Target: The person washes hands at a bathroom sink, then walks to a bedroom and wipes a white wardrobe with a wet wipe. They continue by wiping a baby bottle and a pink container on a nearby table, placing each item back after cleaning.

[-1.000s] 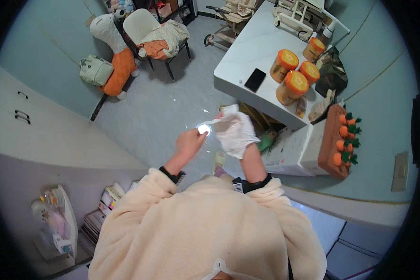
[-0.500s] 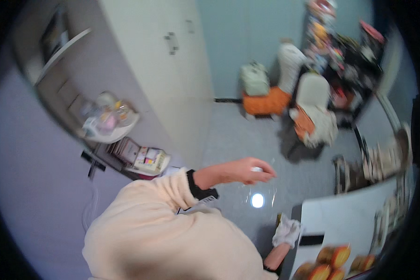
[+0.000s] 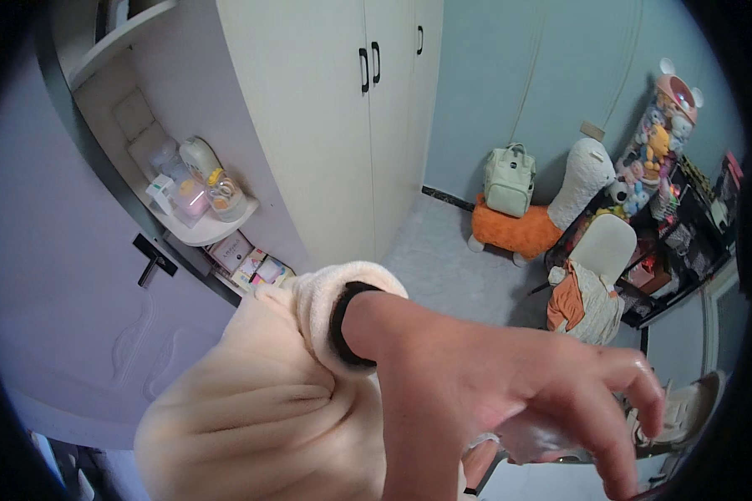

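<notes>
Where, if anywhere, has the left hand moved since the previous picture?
Yes, rightward in view: the left hand, then left of the chair, now reaches past it.

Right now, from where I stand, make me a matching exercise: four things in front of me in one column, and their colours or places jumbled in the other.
Column one:
1. Left hand
2. Cloth
3. Backpack
4. Long-necked plush animal

Column two:
A. Pale green all over
B. White neck, orange body
C. At the end of a cream sleeve
D. White, low in the view, partly hidden

Right pairs: 1-C, 2-D, 3-A, 4-B.
</notes>
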